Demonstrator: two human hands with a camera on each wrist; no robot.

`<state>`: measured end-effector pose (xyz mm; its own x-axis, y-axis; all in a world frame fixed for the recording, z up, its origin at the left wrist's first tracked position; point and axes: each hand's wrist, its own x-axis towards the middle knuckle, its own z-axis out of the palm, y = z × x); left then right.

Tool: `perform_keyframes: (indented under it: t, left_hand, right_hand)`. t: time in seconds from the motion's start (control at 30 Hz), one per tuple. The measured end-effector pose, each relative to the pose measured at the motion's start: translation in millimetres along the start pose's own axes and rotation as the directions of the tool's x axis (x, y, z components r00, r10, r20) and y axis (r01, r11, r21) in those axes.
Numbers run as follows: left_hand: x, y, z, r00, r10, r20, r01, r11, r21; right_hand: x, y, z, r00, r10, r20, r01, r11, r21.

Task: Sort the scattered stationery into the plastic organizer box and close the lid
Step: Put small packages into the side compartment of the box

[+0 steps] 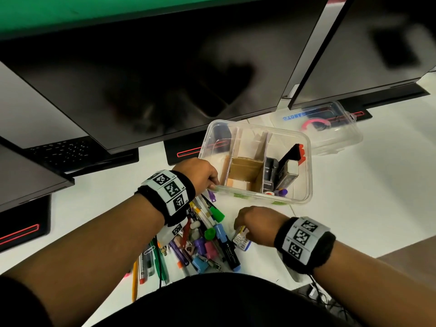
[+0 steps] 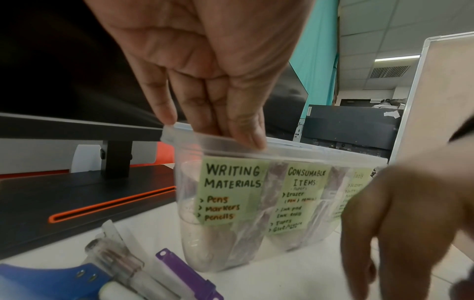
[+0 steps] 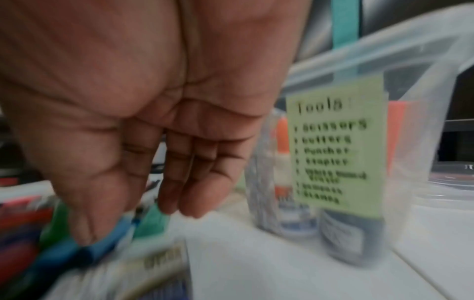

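The clear plastic organizer box (image 1: 304,185) stands open on the white desk (image 1: 354,197) in front of the dark monitors (image 1: 165,79), split by cardboard dividers (image 1: 264,147) into compartments; the right one holds a black and red tool (image 1: 295,152) and other dark items, while the left one looks nearly bare. Its transparent lid (image 1: 335,135) lies apart, just behind and to the right of the box. Green paper labels (image 2: 231,190) on the near wall read "Writing Materials", "Consumable Items" and "Tools". The left hand (image 1: 200,173) rests on the box's near-left rim, fingers (image 2: 164,109) straight down with their tips on the rim's edge, curled round nothing. The right hand (image 1: 254,223) hangs low over the desk near the box's front, beside a small white labelled bottle (image 1: 241,239); its wrist view shows relaxed, slightly bent fingers (image 3: 195,182) holding nothing, though that view is blurred. Left of it sprawls the heap of scattered stationery (image 1: 203,239): coloured marker pens, caps, pencils, a black Faber-Castell marker (image 1: 230,253), lying between the two forearms
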<state>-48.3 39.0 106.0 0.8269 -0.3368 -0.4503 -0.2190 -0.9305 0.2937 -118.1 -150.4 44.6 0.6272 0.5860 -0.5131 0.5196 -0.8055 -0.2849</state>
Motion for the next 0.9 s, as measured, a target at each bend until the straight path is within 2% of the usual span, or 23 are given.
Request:
perform_keyframes:
  t: [0.13,0.33,0.47,0.6,0.67,0.73,0.83,0.9]
  left_hand:
    - [0.1,0.2,0.2,1.0,0.0,-0.002,0.0,1.0,0.004]
    - [0.8,0.0,0.6,1.0,0.008,-0.014,-0.008,1.0,0.001]
    - [0.0,-2.0,2.4,0.999,0.029,-0.041,-0.029,1.0,0.003]
    - [-2.6,-5.2,4.5,0.998,0.042,-0.057,-0.043,0.999,-0.013]
    - [-4.1,-6.1,5.4,0.997,0.046,-0.061,-0.048,0.999,-0.022]
    - [-5.6,-6.6,6.1,0.996,0.044,-0.076,-0.046,0.999,-0.028]
    - [-6.8,-6.9,7.0,0.996,0.038,-0.081,-0.041,0.998,-0.041]
    - [-6.2,-7.1,7.4,0.997,0.032,-0.073,-0.036,0.998,-0.052]
  right_hand:
    - [15.0,12.5,33.4,0.998,-0.012,0.06,0.018,0.995,-0.101]
    - [15.1,12.9,39.3,1.0,0.006,0.022,-0.003,0.994,-0.111]
    - [-10.4,5.9,4.4,0.997,0.081,0.015,-0.082,0.99,0.117]
    - [-56.0,7.6,-55.7,0.981,0.183,-0.058,-0.15,0.922,0.358]
    - [-74.2,16.7,-84.1,0.945,0.288,-0.153,-0.184,0.858,0.479]
    - [-80.1,30.7,-103.6,0.87,0.42,-0.259,-0.225,0.805,0.549]
    - [-66.2,48.6,-114.4,0.761,0.545,-0.351,-0.357,0.804,0.476]
    - [-47.6,54.2,-113.4,0.73,0.589,-0.347,-0.44,0.793,0.421]
